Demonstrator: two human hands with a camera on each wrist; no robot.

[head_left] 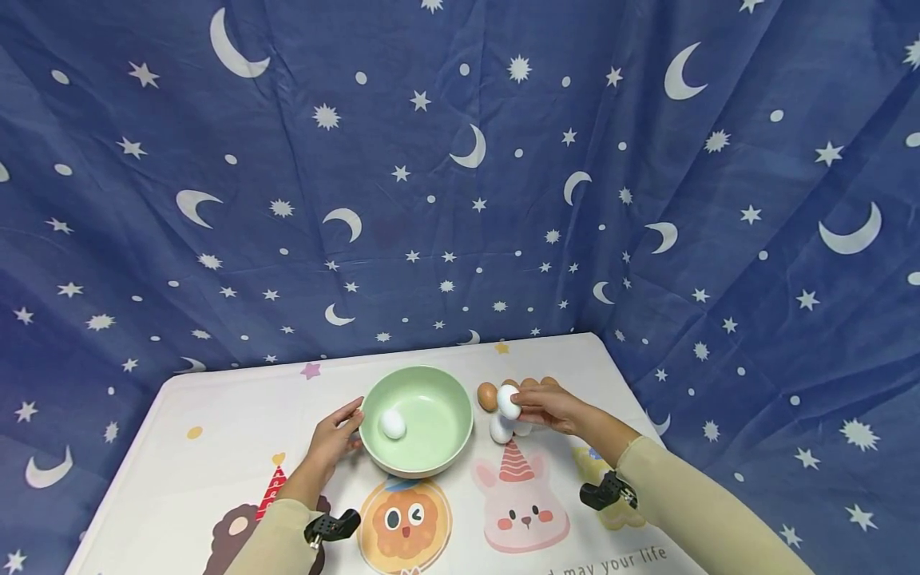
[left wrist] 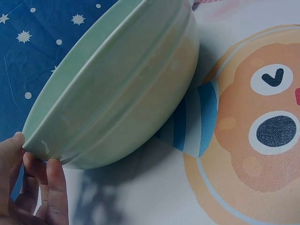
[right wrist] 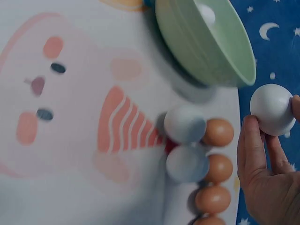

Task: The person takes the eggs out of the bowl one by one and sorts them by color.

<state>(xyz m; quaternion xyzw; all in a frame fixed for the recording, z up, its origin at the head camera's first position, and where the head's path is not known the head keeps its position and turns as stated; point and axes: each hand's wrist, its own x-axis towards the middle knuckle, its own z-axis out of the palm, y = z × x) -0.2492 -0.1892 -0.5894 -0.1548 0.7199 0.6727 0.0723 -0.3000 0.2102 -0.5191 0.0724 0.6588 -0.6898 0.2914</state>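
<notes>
A pale green bowl point(head_left: 446, 457) stands on the table with one white egg point(head_left: 392, 424) lying inside it. My left hand point(head_left: 332, 439) pinches the bowl's left rim, thumb on the edge and fingers against the outer wall, as the left wrist view shows. Between the thumb and fingers of my right hand point(right wrist: 269, 173) is another white egg point(right wrist: 273, 110), raised above the table to the right of the bowl. Below that hand, two white eggs point(right wrist: 184, 123) sit beside a row of several brown eggs point(right wrist: 213, 199).
The white table cover point(head_left: 251, 399) carries printed cartoon figures, among them a pink rabbit point(head_left: 522, 515) and an orange round face point(head_left: 405, 519). A blue curtain point(head_left: 402, 200) with moons and stars hangs behind the table and along its right side.
</notes>
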